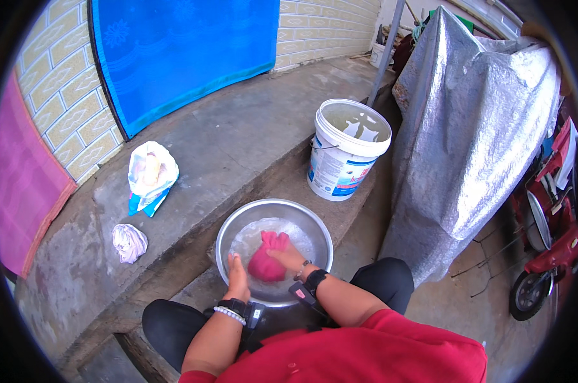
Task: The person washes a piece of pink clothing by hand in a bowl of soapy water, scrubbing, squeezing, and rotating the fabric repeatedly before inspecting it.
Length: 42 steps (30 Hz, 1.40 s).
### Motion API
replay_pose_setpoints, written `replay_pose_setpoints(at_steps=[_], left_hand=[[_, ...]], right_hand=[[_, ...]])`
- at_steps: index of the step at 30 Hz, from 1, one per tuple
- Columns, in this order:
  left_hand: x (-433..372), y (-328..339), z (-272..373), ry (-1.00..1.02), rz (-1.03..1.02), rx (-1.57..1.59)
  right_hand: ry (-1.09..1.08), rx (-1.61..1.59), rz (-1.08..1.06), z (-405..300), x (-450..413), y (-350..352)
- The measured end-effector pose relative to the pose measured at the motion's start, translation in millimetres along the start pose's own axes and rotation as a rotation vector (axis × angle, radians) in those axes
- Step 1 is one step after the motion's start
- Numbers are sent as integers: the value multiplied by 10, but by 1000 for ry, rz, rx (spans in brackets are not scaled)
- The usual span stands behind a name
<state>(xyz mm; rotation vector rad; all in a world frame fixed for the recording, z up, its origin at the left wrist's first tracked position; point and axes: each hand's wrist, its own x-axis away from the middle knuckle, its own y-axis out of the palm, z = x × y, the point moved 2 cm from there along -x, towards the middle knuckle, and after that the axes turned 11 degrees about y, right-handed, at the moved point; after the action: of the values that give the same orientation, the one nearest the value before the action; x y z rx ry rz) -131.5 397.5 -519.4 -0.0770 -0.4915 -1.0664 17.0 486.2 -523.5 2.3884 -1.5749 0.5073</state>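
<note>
A round metal basin (229,225) with water in it stands before me, between my knees. In the water lies a bunched red cloth (268,263), its upper end gathered. My right hand (287,258) grips that gathered part, the fingertips partly hidden by the fabric. Against the near left inside of the basin is my left hand (238,277), fingers extended upward and apart from the cloth. I see nothing held in it.
A white plastic bucket (339,167) filled with water stands beyond the basin on the step. Left on the concrete ledge (212,139) are an open plastic bag (152,174) and a crumpled pale cloth or bag (129,243). A silver tarpaulin (461,143) and red motorbike (552,253) are at right.
</note>
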Motion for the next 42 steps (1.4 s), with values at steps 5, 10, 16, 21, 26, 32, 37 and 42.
replay_pose_setpoints(at_steps=[5, 10, 16, 21, 26, 32, 37, 42], left_hand=[[-332, -148, -301, 37, -83, 250], [-15, 141, 40, 18, -172, 606], [-94, 192, -91, 36, -325, 737], [10, 244, -30, 78, -165, 497], [-35, 199, -86, 136, -221, 414], [-29, 72, 91, 173, -55, 216], [-53, 11, 108, 155, 55, 209], [-143, 172, -170, -48, -151, 128]], right_hand=[[64, -386, -222, -637, 416, 255], [13, -350, -255, -614, 556, 307], [-152, 93, -153, -404, 533, 373], [-77, 143, -24, -264, 354, 199], [-63, 101, 120, -146, 186, 49], [-8, 120, 510, 393, -272, -530], [65, 429, 626, 1100, -582, -930], [86, 295, 202, 1099, -557, -809]])
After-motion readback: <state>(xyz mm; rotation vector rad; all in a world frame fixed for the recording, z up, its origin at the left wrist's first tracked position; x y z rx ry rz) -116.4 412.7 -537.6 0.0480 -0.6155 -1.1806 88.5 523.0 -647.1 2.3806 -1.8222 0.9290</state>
